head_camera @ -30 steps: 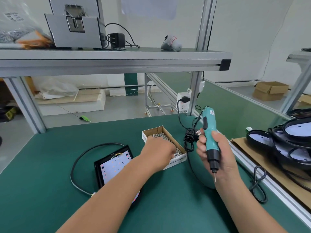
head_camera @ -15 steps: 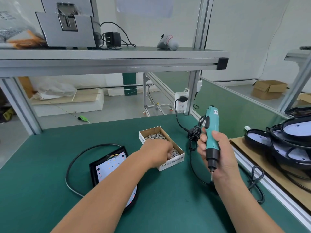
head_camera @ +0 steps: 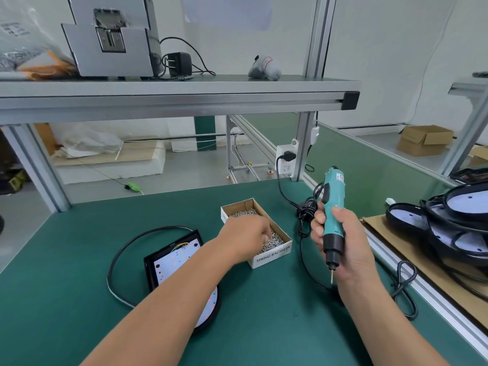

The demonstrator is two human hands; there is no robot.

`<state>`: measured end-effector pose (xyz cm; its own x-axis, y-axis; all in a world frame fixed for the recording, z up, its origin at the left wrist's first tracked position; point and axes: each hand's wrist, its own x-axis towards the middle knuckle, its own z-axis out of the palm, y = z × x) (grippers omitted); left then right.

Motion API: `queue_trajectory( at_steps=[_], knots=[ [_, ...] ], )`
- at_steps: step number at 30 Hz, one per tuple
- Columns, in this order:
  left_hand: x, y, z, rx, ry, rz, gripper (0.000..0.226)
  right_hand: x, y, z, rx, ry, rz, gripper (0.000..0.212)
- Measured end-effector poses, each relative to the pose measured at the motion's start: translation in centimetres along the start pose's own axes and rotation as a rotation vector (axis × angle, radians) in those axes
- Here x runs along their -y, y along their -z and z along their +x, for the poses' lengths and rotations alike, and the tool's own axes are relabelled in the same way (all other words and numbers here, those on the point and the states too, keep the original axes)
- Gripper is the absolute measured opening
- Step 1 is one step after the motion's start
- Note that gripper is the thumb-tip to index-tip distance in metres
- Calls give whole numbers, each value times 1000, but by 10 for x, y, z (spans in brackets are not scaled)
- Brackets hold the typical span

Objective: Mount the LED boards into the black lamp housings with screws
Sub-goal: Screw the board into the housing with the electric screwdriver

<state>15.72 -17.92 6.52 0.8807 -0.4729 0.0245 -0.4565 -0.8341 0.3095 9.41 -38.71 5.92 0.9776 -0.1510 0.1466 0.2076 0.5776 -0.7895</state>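
Green bench (head_camera: 79, 247), left hand (head_camera: 245, 237) inside screw box (head_camera: 272, 257)

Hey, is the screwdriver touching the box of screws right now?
Apart. The head view shows green table and a coiled black cable between the screwdriver, gripped in the right hand, and the box of screws.

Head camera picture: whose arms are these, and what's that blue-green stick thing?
The camera sits on a person's head, so you see their own two arms from above. The right hand grips an electric screwdriver, tip pointing down. The left hand reaches into a small cardboard box of screws; its fingertips are hidden, so I can't tell if it has one yet. On the green table lies a black lamp housing with a white LED board inside. More housings are stacked at the right.
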Motion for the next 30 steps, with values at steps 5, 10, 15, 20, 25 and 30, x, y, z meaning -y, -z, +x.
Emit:
queue_trajectory(
  at_steps=[5, 10, 15, 20, 25, 30],
  knots=[
    [2, 10, -2, -40, 42, -128, 17, -1, -5, -3, -32, 21, -14, 23],
    [2, 10, -5, -53, 61, -154, 16, 0, -9, -5, -33, 16, -75, 14],
    [0, 13, -12, -93, 99, -278, 19, -1, -8, -4, -28, 7, -88, 11],
    [4, 29, -36, -158, 239, -1061, 17, -7, -7, -2, -32, -2, -64, 12],
    [21, 38, -80, -26, 341, -1719, 10, -15, -12, -3, -39, -5, -59, 16],
    [45, 43, -122, 13, 381, -2107, 10, -20, -26, -7, -16, 6, -49, 42]
  ],
)
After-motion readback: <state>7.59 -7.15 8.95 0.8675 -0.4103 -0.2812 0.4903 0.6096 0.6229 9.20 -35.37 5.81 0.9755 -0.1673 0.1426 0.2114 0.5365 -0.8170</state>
